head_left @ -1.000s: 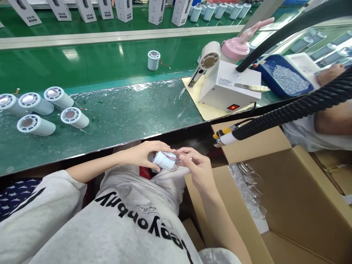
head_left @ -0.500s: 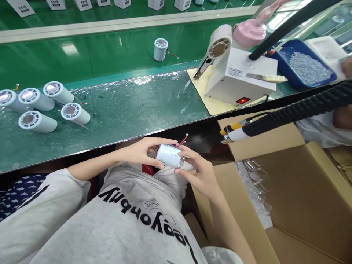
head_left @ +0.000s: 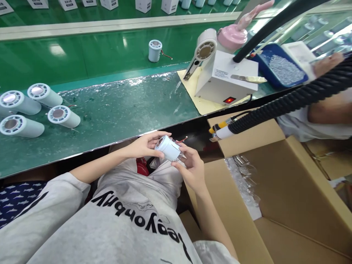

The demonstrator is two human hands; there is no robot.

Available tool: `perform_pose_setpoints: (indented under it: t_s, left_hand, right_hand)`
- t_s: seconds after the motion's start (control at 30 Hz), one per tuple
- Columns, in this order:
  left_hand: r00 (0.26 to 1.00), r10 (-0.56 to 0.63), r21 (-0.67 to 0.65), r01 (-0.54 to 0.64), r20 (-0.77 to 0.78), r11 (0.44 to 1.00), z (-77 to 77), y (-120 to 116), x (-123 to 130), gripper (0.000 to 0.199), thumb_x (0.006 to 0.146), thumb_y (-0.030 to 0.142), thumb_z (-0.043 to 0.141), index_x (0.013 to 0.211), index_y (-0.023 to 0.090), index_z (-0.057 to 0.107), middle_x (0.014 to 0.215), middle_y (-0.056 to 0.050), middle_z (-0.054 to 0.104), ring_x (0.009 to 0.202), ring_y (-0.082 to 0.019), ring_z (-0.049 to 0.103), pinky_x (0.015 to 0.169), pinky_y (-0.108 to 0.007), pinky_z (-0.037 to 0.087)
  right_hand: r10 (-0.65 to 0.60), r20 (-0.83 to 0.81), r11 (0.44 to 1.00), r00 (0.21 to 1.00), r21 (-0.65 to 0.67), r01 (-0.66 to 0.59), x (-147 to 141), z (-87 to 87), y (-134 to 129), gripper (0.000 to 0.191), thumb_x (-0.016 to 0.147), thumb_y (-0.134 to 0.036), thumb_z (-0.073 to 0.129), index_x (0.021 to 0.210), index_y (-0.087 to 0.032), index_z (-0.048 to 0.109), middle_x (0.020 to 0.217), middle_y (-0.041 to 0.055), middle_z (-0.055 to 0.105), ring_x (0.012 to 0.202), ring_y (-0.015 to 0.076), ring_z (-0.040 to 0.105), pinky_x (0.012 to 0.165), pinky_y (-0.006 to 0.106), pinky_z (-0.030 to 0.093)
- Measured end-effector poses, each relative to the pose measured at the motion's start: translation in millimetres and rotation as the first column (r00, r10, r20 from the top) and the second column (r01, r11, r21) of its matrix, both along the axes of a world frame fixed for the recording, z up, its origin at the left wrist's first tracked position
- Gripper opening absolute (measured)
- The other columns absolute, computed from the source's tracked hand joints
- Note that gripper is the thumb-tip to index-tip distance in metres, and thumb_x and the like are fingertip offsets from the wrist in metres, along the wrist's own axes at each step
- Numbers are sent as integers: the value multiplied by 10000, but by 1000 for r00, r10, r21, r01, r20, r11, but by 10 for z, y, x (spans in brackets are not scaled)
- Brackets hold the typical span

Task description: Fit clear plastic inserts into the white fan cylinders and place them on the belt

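Note:
Above my lap, a light-blue cylindrical housing is held between both hands, tilted with its round end up and to the left. My left hand is closed around that upper end, thumb on the near side. Fingers of my right hand are closed on the other end, where a clear plastic piece surrounds the housing. A red wire with a small white connector sticks out behind it. Several similar light-blue housings stand on the bench at left, and a single one stands farther back.
A white box-shaped machine with a lit red switch has a knife-like blade on top. A black corrugated hose crosses at right. An open carton holds clear plastic parts. A co-worker's hand is near a blue tray.
The housing has tilted so its round end now faces more upward, and my left fingers have shifted at that end. The whole view has moved slightly to the right.

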State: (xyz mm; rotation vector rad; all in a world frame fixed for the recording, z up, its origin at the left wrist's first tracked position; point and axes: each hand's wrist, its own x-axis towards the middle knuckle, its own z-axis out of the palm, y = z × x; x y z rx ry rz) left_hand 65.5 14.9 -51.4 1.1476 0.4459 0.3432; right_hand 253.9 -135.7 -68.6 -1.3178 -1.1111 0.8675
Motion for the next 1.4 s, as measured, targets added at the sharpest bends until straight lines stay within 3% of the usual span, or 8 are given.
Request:
perform_pose_setpoints:
  t_s: [0.17, 0.3, 0.53, 0.67, 0.8, 1.0, 1.13, 1.4]
  left_hand:
    - [1000, -9, -95, 8, -10, 995, -145, 126, 533, 826, 511, 254, 1027, 1280, 173, 737, 1402, -166, 690, 1272, -305, 661, 1075, -425, 523]
    - [999, -34, -110, 33, -10, 993, -239, 131, 1101, 808, 511, 316, 1028, 1251, 143, 754, 1302, -158, 751, 1253, -319, 679, 1144, -493, 471]
    - [994, -109, -62, 110, 11, 992, -233, 131, 1564, 766, 534, 402, 1016, 1199, 110, 770, 1226, -147, 781, 1221, -322, 697, 1179, -510, 437]
    - [990, -138, -35, 138, -14, 990, -203, 176, 1416, 849, 525, 383, 1020, 1281, 118, 738, 1291, -169, 753, 1243, -322, 687, 1153, -489, 466]
    - [982, -172, -9, 172, -76, 985, -145, 173, 1016, 882, 526, 260, 1020, 1347, 172, 710, 1380, -182, 704, 1196, -298, 705, 1056, -448, 542]
    - [930, -366, 304, 354, -18, 885, 156, 52, 482, 706, 741, 205, 913, 1405, 271, 683, 1492, -139, 644, 1302, -282, 660, 1063, -383, 554]
    - [930, -367, 424, 323, 23, 846, 271, -26, 306, 698, 787, 243, 891, 1441, 299, 656, 1553, -141, 593, 1406, -311, 595, 1096, -410, 553]
    - [947, -317, 598, 222, 57, 770, 288, -57, 114, 718, 800, 264, 889, 1470, 298, 632, 1510, -145, 635, 1421, -317, 593, 1191, -472, 489]
  right_hand:
    - [-243, -49, 969, 969, 30, 245, 73, -317, -13, 520, 798, -537, 859, 1141, -264, 577, 1402, 175, 642, 1326, 321, 647, 994, 482, 625]
    - [-488, -29, 871, 872, 39, 489, 235, -576, 5, 619, 780, -671, 769, 1142, -260, 481, 1362, 198, 623, 1316, 332, 632, 1026, 518, 584]
    - [-566, -34, 821, 824, 70, 567, 491, -747, 39, 628, 798, -684, 723, 1171, -260, 447, 1334, 199, 629, 1308, 321, 635, 1035, 518, 577]
    - [-505, -56, 858, 862, 79, 508, 529, -666, 3, 605, 764, -659, 796, 1120, -257, 517, 1355, 194, 652, 1307, 322, 654, 1019, 502, 602]
    - [-333, 43, 941, 942, 85, 328, 480, -459, -150, 471, 781, -523, 859, 1093, -256, 628, 1359, 165, 697, 1303, 318, 673, 1033, 505, 613]
    - [-80, 292, 995, 953, 86, 57, 371, -27, -376, 340, 865, -327, 834, 1179, -278, 711, 1372, 98, 731, 1302, 312, 689, 1106, 500, 585]
    - [-5, 210, 998, 978, 58, -7, 291, 190, -395, 366, 868, -394, 850, 1180, -260, 715, 1313, 101, 754, 1220, 296, 735, 988, 426, 664]
    - [63, -52, 993, 997, -93, -67, 168, 399, -331, 451, 821, -492, 884, 1170, -277, 696, 1207, 83, 760, 1092, 261, 757, 842, 348, 687]
